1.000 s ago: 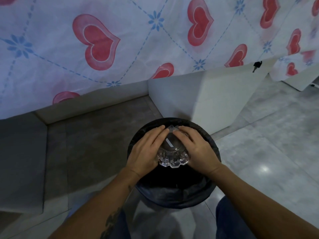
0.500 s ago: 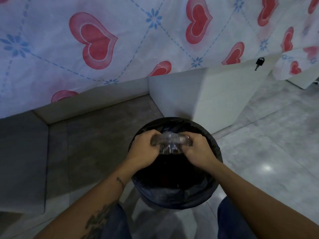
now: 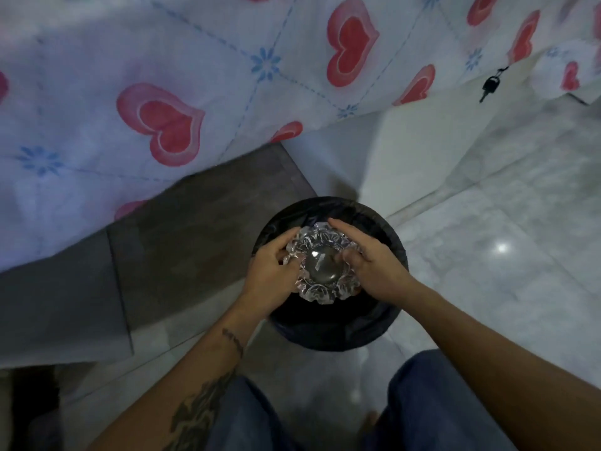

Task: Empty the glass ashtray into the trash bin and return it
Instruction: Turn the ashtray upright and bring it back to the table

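I have both hands around the glass ashtray (image 3: 322,266), bowl facing up, held over the mouth of the trash bin (image 3: 387,229). Left hand (image 3: 271,271) grips its left rim, fingers curled on the scalloped edge. Right hand (image 3: 374,262) clasps the right rim, thumb inside. Black liner bag (image 3: 325,333) directly below my hands. Heart-print cloth (image 3: 162,92) beyond them; a key (image 3: 488,87) hangs far right.

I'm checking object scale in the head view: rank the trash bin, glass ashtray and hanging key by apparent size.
1. trash bin
2. glass ashtray, held above the bin, so nearer the camera
3. key, far smaller
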A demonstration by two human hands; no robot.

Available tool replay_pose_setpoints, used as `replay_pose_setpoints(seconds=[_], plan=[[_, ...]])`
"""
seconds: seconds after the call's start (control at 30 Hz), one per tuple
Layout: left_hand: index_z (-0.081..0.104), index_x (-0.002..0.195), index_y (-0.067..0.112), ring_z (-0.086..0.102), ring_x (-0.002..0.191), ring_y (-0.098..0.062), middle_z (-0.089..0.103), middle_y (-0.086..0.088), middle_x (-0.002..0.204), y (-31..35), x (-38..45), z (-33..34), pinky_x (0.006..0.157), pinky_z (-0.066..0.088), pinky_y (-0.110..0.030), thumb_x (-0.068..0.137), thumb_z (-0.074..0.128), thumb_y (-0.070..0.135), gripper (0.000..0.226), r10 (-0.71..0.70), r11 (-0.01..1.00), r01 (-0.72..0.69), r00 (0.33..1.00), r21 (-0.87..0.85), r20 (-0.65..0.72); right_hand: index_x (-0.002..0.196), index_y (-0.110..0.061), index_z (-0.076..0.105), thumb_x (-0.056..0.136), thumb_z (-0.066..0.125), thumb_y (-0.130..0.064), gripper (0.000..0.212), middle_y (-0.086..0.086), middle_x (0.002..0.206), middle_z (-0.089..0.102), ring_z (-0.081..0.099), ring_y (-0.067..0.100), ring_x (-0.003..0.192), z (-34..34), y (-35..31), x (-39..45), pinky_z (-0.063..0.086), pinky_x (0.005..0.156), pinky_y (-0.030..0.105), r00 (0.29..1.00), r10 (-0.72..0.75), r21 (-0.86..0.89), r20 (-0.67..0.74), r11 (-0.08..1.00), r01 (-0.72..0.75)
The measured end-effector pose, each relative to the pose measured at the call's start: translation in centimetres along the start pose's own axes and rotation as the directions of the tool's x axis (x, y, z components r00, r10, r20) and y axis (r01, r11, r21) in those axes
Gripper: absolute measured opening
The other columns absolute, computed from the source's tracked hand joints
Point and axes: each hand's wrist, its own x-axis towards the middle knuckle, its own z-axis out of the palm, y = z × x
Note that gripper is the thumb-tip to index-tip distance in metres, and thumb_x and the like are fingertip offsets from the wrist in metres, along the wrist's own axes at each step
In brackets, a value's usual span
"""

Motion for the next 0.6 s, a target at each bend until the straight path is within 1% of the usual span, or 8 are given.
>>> replay_pose_setpoints(seconds=[0.07,0.13,0.2,0.33,0.37,0.47,0.53,0.6], plan=[[0.063,0.130,0.033,0.071,0.101,-0.004,0.075,0.007,0.113,2.8,-2.1,-0.8,0.093,0.058,-0.033,0.089,0.066,0.010,0.047,-0.028,0.999,0.028,1.000,0.018,0.000,0.149,-0.029,0.044,0.102,0.043,-0.001,0.055,-0.002,0.142,0.056,0.054,0.009,0.126,-1.2,-2.7,-1.3,0.038,0.096,-0.001,0.999,0.039,0.022,0.034,0.999,-0.040],[0.060,0.134,0.032,0.071,0.099,-0.003,0.074,0.009,0.110,5.8,-4.2,-1.7,0.092,0.058,-0.030,0.091,0.063,0.007,0.050,-0.036,0.998,0.035,0.999,0.048,0.020,0.149,-0.023,0.045,0.101,0.043,0.003,0.054,-0.001,0.152,0.048,0.044,0.012,0.140,-2.7,-5.9,-3.1,0.036,0.111,0.014,0.997,0.059,0.033,0.058,0.998,-0.061],[0.057,0.137,0.029,0.070,0.098,-0.006,0.073,0.006,0.111,8.9,-6.3,-2.7,0.091,0.058,-0.028,0.092,0.060,0.004,0.051,-0.048,0.997,0.045,0.998,0.065,0.048,0.148,-0.020,0.045,0.101,0.043,0.002,0.052,0.002,0.153,0.048,0.043,0.016,0.142,-4.3,-9.1,-4.6,0.037,0.117,0.030,0.995,0.068,0.036,0.066,0.997,-0.070],[0.056,0.138,0.025,0.067,0.103,-0.010,0.070,0.003,0.118,16.1,-10.7,-5.2,0.081,0.054,-0.008,0.093,0.060,0.005,0.050,-0.042,0.996,0.037,0.998,0.078,0.056,0.148,-0.024,0.047,0.102,0.043,-0.001,0.051,0.002,0.152,0.048,0.045,0.015,0.136,-8.0,-16.7,-7.4,0.036,0.107,0.021,0.988,0.152,0.002,0.041,0.988,-0.152],[0.056,0.138,0.026,0.067,0.107,-0.011,0.069,0.003,0.120,17.9,-11.7,-5.9,0.084,0.054,-0.010,0.092,0.060,0.007,0.050,-0.033,0.995,0.028,0.998,0.093,0.056,0.147,-0.025,0.047,0.102,0.043,-0.001,0.051,0.002,0.152,0.048,0.045,0.017,0.137,-8.9,-18.7,-8.1,0.036,0.109,0.022,0.986,0.165,0.004,0.040,0.986,-0.165],[0.056,0.137,0.032,0.066,0.113,-0.012,0.068,0.005,0.128,22.9,-14.4,-8.5,0.097,0.055,-0.032,0.092,0.062,0.017,0.048,-0.015,0.995,0.007,0.997,0.104,0.075,0.146,-0.024,0.049,0.101,0.044,0.000,0.051,0.003,0.151,0.049,0.046,0.017,0.134,-11.8,-24.7,-9.7,0.038,0.116,0.035,0.989,0.143,-0.002,0.042,0.990,-0.143],[0.057,0.135,0.034,0.066,0.114,-0.012,0.069,0.008,0.127,26.0,-15.7,-10.3,0.100,0.054,-0.039,0.089,0.063,0.020,0.048,0.019,0.994,-0.026,0.998,0.103,0.067,0.147,-0.026,0.048,0.100,0.044,-0.002,0.053,-0.001,0.151,0.049,0.045,0.011,0.132,-13.6,-28.7,-10.2,0.035,0.113,0.029,0.988,0.146,-0.031,0.054,0.989,-0.145],[0.057,0.131,0.038,0.068,0.112,-0.013,0.070,0.007,0.125,28.6,-16.3,-11.9,0.099,0.055,-0.043,0.088,0.064,0.019,0.047,0.044,0.996,-0.047,0.998,0.074,0.037,0.148,-0.030,0.047,0.100,0.044,-0.004,0.054,-0.004,0.153,0.047,0.043,0.014,0.137,-14.6,-31.9,-10.0,0.033,0.113,0.028,0.989,0.139,-0.037,0.048,0.990,-0.137]])
